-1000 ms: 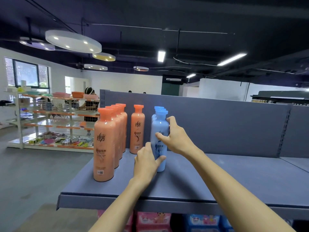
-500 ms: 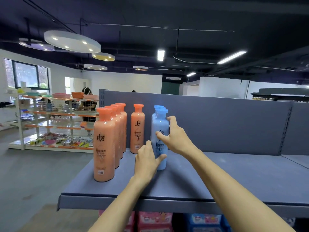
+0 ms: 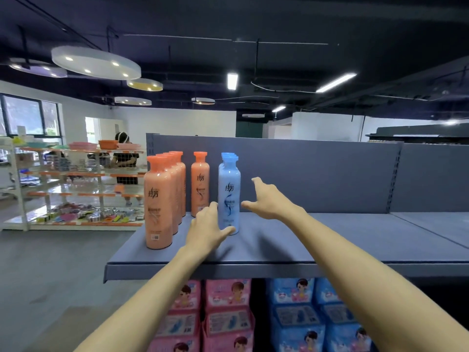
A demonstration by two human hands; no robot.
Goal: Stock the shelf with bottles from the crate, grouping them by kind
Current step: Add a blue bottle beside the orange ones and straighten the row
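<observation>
Okay, right hand (image 3: 270, 200) has let go: half a second back it was wrapped on the front blue bottle (image 3: 229, 196), now it hangs just right of it with fingers spread, holding nothing, apart from the bottle. Left hand (image 3: 206, 228) sits low at the bottle's base; thumb looks to touch the bottom right edge, fingers lie along its left side. Loose steadying contact rather than a real grasp, though the far side of the hand is hidden so I can't be sure. Bottle stands upright on the grey shelf (image 3: 330, 240), at the front of the blue row; more blue caps (image 3: 227, 155) show behind it, count unclear.

Where the rest is: orange row (image 3: 162, 199) stands in a line at the left end of the shelf, and a single orange bottle (image 3: 200, 184) stands further back between that row and the blue ones. Kinds are kept apart so far. Crate is not in view.

Meaning for the task: this blue bottle reads as placed, the release is the end of that put-down. Likely next is pulling both hands back and going for another bottle. Shelf to the right of the blue row is open grey surface. Risk: left hand leaving could nudge the tall narrow bottle and tip it into the ones behind.

Pink and blue packs (image 3: 253, 316) sit on the level below; another person (image 3: 124, 158) stands by a far rack.
</observation>
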